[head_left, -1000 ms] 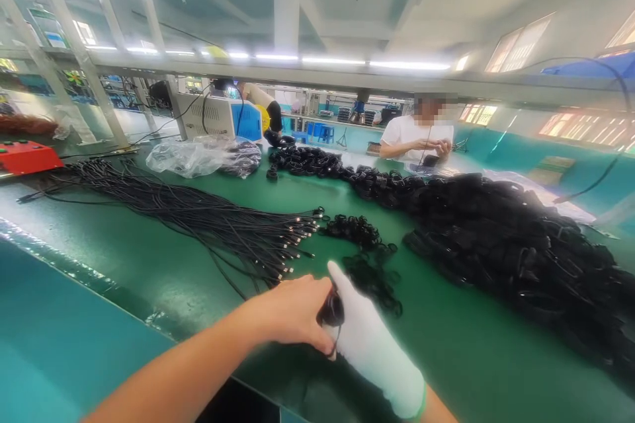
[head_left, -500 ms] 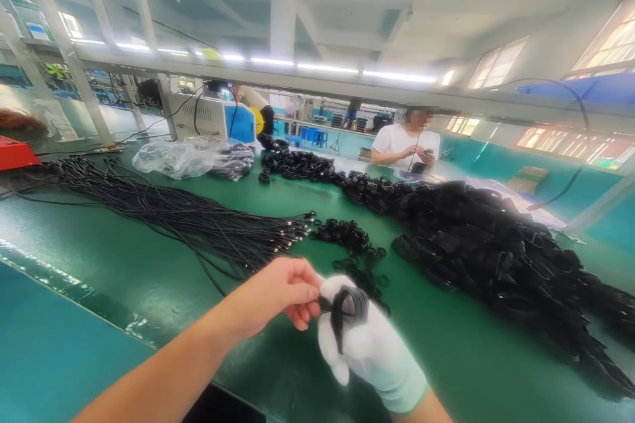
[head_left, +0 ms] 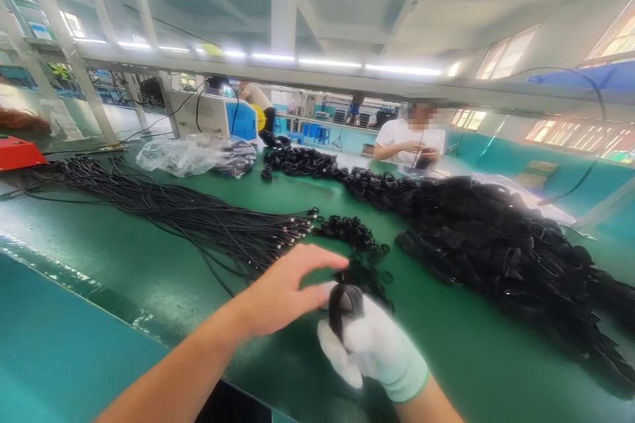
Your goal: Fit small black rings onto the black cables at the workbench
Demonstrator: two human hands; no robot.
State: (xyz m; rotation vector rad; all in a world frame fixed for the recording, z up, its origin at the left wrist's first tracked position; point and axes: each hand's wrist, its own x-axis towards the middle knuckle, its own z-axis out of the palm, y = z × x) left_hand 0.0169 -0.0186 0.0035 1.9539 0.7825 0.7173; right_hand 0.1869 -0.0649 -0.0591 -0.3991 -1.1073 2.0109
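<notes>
One coil (head_left: 342,305) gripped in gloved right hand (head_left: 373,342); bare left hand (head_left: 290,285) near, thumb and forefinger spread. Looks light, springy, smooth; best pinched across all loops.

Black cable (head_left: 354,299), neatly coiled, in gloved right grip (head_left: 374,344)

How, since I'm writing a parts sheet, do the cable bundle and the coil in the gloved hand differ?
The cable bundle stretches out long; the coil is wound into a ring. The cable bundle lies on the green bench; the coil is held in the gloved right hand. Both are mainly black.
</notes>
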